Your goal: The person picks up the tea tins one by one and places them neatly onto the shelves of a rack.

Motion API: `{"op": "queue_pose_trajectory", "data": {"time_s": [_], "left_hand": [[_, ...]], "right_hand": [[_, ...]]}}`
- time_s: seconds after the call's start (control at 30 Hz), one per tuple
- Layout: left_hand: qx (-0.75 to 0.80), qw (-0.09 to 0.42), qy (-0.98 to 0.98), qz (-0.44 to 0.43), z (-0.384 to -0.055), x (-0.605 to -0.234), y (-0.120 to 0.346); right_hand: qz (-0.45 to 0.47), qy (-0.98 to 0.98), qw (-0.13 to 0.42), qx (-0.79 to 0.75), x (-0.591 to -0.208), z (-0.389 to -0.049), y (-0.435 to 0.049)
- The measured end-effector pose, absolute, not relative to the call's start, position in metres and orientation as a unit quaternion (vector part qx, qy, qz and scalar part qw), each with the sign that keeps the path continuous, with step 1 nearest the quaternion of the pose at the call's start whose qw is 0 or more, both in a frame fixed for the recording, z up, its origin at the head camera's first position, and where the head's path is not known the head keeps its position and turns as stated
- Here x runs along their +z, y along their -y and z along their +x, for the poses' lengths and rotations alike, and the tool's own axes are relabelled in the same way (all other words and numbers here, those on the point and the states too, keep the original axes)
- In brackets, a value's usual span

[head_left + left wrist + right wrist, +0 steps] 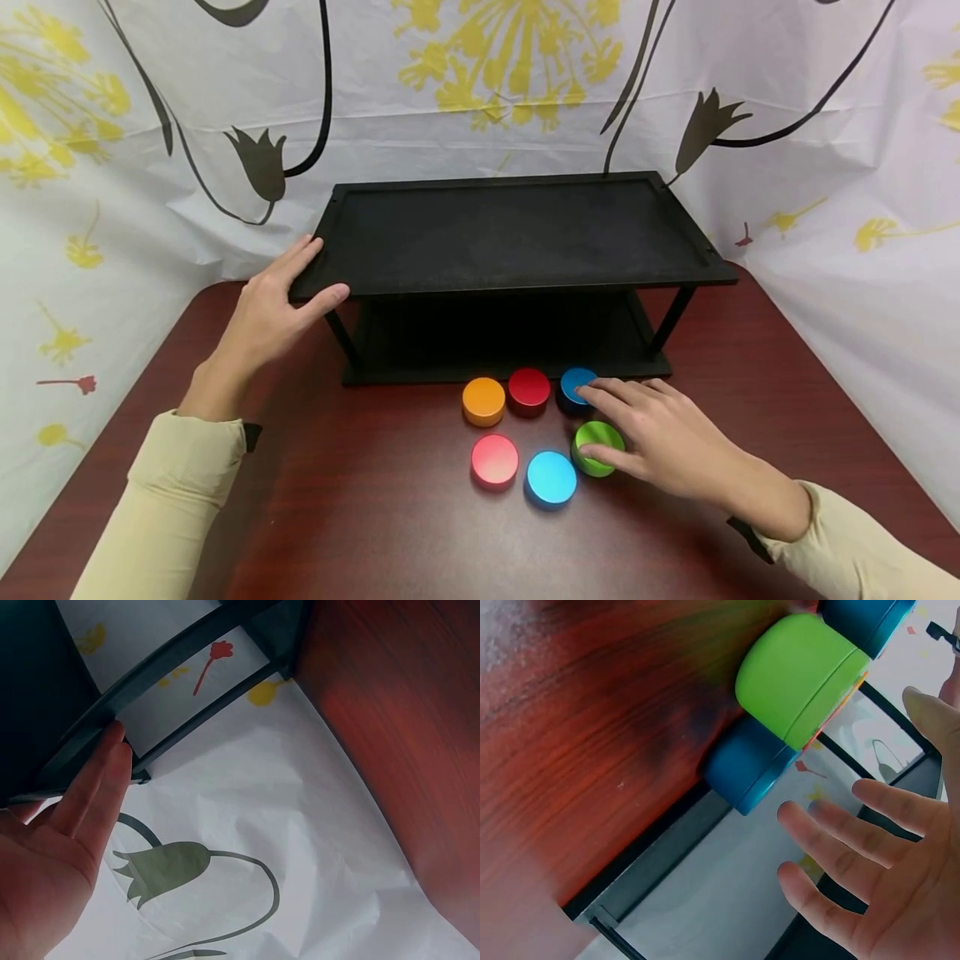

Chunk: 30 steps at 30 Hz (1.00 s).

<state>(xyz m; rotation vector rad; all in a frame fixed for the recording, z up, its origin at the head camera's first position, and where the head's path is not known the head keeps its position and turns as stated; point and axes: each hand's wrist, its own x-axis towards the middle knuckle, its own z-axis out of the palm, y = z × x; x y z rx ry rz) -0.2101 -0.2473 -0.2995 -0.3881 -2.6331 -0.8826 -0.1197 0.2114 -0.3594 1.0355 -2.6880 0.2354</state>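
1. at the left, the left hand rests on the corner of the black shelf. its fingers are long and straight, with the thumb wide apart. the left wrist view shows the fingertips against the shelf's edge, which the head view shows only from above.
2. the shelf has a top board and a low board, dark with shadow, on the red-brown table.
3. six round pots stand on the table in front of it: orange pot, pink-red pot, dark red pot, light blue pot, dark blue pot, green pot. i cannot tell what is inside them.
4. at the right, the right hand is over the dark blue and green pots, fingers spread wide, holding nothing. the right wrist view shows a gap below its fingers, and a line around the green pot's side, both hard to see from the head.
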Motion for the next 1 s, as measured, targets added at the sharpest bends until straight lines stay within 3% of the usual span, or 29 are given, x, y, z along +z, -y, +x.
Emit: {"op": "queue_pose_trajectory", "data": {"time_s": [1.0], "left_hand": [[-0.311,0.189,0.921,-0.137,-0.212,-0.306,0.247]], "right_hand": [[0.357,0.925,0.074,0.104,-0.379,-0.111,-0.214]]}}
